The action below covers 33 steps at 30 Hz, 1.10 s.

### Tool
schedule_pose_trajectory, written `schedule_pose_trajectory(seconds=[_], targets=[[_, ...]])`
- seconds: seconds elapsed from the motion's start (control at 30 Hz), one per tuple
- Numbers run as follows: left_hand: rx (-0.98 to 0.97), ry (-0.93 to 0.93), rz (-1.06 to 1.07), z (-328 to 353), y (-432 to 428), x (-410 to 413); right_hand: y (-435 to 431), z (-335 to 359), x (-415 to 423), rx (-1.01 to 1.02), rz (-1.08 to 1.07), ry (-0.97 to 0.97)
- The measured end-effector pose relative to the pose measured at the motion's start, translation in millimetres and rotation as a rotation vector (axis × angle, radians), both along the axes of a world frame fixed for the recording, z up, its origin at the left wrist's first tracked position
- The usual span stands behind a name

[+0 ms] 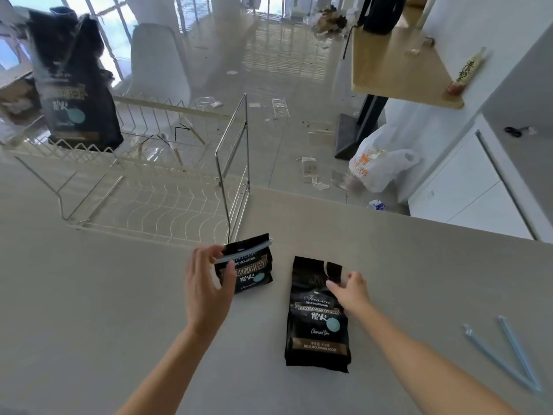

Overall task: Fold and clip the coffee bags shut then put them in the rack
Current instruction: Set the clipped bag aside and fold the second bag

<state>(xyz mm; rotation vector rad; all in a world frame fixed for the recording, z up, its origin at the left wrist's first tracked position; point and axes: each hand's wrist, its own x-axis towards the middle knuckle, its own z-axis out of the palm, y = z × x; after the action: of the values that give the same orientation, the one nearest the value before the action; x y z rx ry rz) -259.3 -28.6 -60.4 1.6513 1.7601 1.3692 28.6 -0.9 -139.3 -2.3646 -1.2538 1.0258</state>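
Currently, going left to right: a wire rack [155, 187] stands at the far left of the desk [89, 295], with one coffee bag [76, 100] upright in its upper tier; the lower tier appears bare. My left hand [206, 283] has its grip spread wide around the left end of a folded bag [247, 266], fingers [214, 251] at the pale clip [244, 250] that runs across the fold; I cannot tell whether it bears the bag's weight. I would seat the thumb under the fold, close firmly, and carry the bag upright into the rack. My right hand [351, 287], grip loosely spread, rests on the torn top of an unfolded bag [318, 316] lying flat. At far right, a spare clip [505, 354] lies splayed, well apart.
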Motion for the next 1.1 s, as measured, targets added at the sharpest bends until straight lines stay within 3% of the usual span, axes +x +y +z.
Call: schedule_pose_trajectory(seconds=[0.07, 0.13, 0.2, 0.27, 0.4, 0.5, 0.57, 0.7, 0.87, 1.0, 1.1], targets=[[-0.109, 0.023, -0.219, -0.4, -15.1, 28.2, -11.6, -6.7, 2.1, -0.034, -0.065, 0.146], [-0.372, 0.071, -0.399, -11.5, -29.2, 57.3, -18.3, -6.2, 1.2, -0.029, -0.140, 0.334], [-0.661, 0.021, -0.426, -24.9, -38.6, 78.5, -24.0, 1.1, 2.3, -0.002, -0.188, 0.534], [-0.832, -0.106, -0.346, -30.5, -41.0, 91.5, -32.2, 13.4, 8.5, 0.011, -0.126, 0.662], [-0.896, -0.358, -0.370, -18.9, -32.0, 110.9, -49.6, 47.9, 24.9, 0.037, 0.083, 0.800], [-0.790, -0.487, -0.368, -8.0, -30.7, 129.5, -61.5, 67.5, 43.4, 0.128, 0.149, 0.842], [-0.732, -0.507, -0.381, -2.2, -31.3, 143.7, -67.7, 77.7, 58.8, 0.175, 0.176, 0.825], [-0.770, -0.399, -0.502, 2.2, -35.5, 177.3, -76.6, 80.8, 89.6, 0.282, 0.221, 0.516], [-0.788, -0.448, -0.507, 1.1, -35.5, 198.9, -84.0, 78.4, 116.3, 0.305, 0.283, 0.301], [-0.766, -0.470, -0.473, -2.5, -44.0, 219.7, -93.3, 75.3, 125.3, 0.306, 0.253, 0.266], [-0.701, -0.494, -0.430, 0.7, -38.5, 221.5, -96.7, 80.0, 128.1, 0.345, 0.200, 0.370]])
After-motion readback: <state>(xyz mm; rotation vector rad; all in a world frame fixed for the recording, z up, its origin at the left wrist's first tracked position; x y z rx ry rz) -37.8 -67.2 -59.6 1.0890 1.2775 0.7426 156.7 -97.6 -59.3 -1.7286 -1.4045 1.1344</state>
